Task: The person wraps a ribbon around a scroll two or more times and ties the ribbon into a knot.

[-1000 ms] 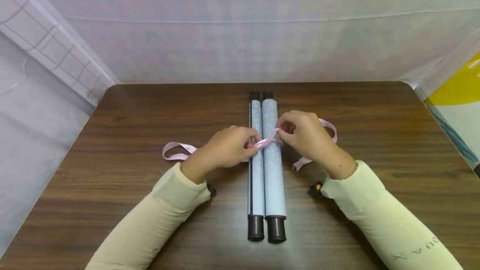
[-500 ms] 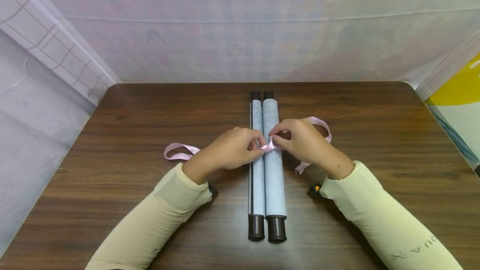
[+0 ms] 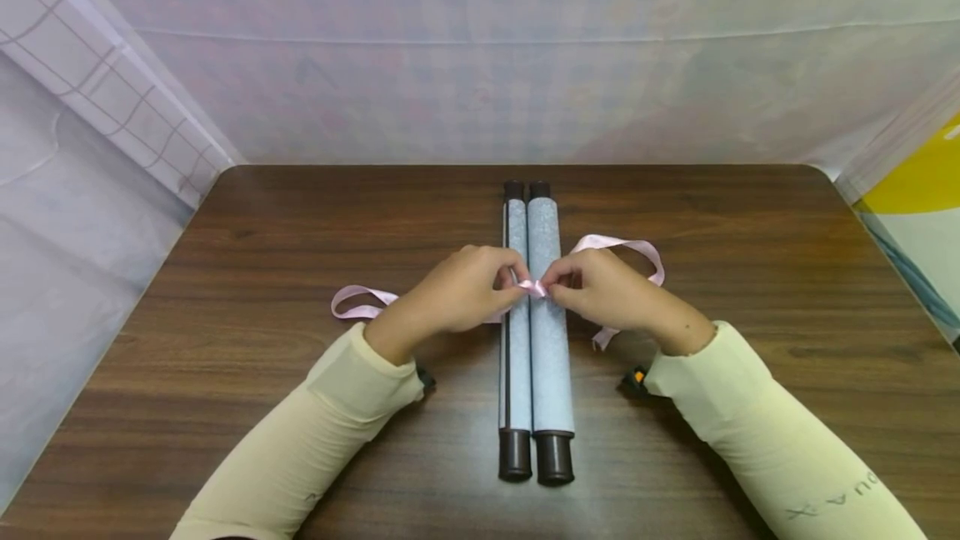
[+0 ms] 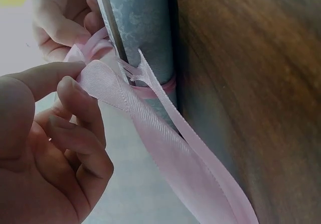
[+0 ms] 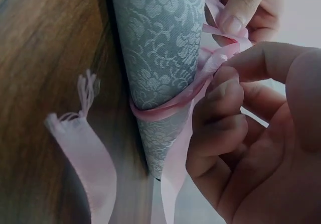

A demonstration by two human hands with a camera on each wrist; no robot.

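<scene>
Both the left hand (image 3: 472,288) and the right hand (image 3: 611,288) pinch a pink ribbon (image 3: 534,287) with bent fingers and thumbs. The hands are very near each other, and a shiny, twisted bit of ribbon sits between their fingertips. That bit is on top of two rolls, about halfway along them. The left roll (image 3: 517,373) is thinner and has a dark stripe down it. The right roll (image 3: 552,373) is fatter. Both are pale blue with flowers on them, and both have dark brown ends. They lie side by side on the brown worktop (image 3: 300,232). Ribbon goes around the outer side of each roll. One ribbon loop (image 3: 358,289) lies out past the left hand. Another loop (image 3: 618,241) bends behind the right hand, and a frayed end (image 5: 72,128) lies near that wrist. Pale yellow sleeves (image 3: 300,423) cover the arms. Behind the worktop hangs a whitish sheet (image 3: 480,65) with faint checks.
</scene>
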